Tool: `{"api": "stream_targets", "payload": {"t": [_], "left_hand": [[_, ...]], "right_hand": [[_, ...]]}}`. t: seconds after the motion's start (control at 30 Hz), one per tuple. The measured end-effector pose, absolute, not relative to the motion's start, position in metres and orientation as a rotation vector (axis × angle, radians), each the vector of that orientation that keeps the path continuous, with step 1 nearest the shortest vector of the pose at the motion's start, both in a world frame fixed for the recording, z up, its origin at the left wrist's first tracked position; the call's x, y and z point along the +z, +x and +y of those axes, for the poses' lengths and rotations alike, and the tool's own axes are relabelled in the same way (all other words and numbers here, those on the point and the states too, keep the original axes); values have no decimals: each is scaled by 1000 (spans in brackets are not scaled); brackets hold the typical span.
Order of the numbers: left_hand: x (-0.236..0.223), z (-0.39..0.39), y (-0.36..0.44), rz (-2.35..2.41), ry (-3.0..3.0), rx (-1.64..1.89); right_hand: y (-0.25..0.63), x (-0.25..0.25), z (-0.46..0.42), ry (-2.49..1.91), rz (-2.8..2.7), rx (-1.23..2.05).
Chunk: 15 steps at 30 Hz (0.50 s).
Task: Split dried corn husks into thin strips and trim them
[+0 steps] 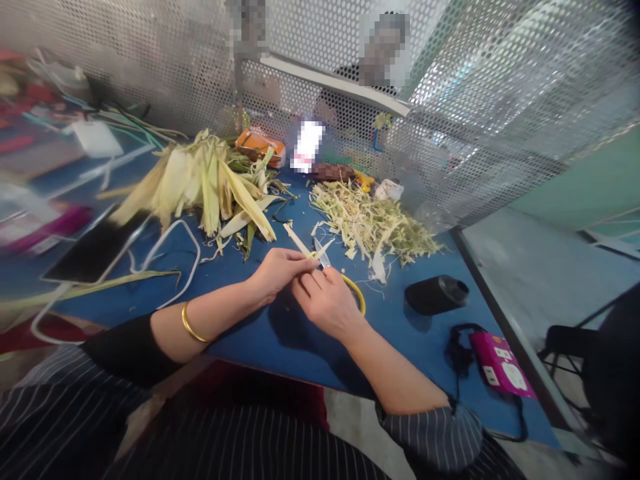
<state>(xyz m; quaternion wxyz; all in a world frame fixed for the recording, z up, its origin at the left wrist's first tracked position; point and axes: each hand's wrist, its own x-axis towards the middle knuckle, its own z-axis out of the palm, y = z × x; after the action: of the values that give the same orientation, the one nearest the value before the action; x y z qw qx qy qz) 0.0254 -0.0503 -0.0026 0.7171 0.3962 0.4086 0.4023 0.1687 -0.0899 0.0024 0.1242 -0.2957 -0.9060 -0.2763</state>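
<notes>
Head view | our left hand (pixel 274 272) pinches a pale husk strip (pixel 299 242) over the blue table (pixel 280 340) | our right hand (pixel 325 300) grips yellow-handled scissors (pixel 350 288), blades at the strip | whole husks (pixel 210 183) far left, cut shreds (pixel 373 227) far right

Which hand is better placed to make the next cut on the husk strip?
Right, probably: the right hand holds the yellow-handled scissors at the husk strip, which the left hand grips.
</notes>
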Motion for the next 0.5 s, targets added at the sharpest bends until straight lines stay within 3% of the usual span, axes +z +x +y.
{"api": "stream_targets", "payload": {"t": [0.27,0.5], "left_hand": [[12,-47,15,778,974,810],[9,-46,19,929,876,898]], "right_hand": [[175,-1,-89,-960,-2373,-593],[177,0,-93,-791,-2504,-580]]}}
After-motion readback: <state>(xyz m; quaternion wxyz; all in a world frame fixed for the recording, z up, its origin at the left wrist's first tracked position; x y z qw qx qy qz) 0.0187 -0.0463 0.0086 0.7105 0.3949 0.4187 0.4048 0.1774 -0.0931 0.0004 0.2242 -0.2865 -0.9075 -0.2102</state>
